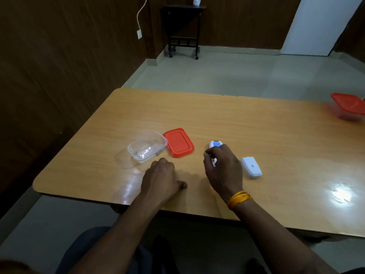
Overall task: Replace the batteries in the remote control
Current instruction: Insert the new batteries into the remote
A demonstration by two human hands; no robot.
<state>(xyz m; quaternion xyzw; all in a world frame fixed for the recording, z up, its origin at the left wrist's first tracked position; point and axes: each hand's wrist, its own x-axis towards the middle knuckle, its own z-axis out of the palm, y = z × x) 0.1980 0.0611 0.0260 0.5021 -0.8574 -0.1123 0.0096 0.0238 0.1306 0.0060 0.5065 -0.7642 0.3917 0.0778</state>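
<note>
A white remote control [215, 144] with a blue button panel lies on the wooden table [276, 135]. My right hand [223, 167] covers its near end, fingers curled around it. To the right lies a white battery cover [251, 167], flat on the table. My left hand [161, 177] rests on the table with fingers curled under, holding nothing that I can see. A clear plastic box [147, 147] stands just beyond my left hand, with something pale inside that I cannot make out. Its red lid [178, 142] lies beside it.
A second box with a red lid [348, 105] stands at the table's far right edge. Beyond the table are a tiled floor, a dark side table [183, 30] on wheels and wood-panelled walls. The table's near edge is close to my forearms.
</note>
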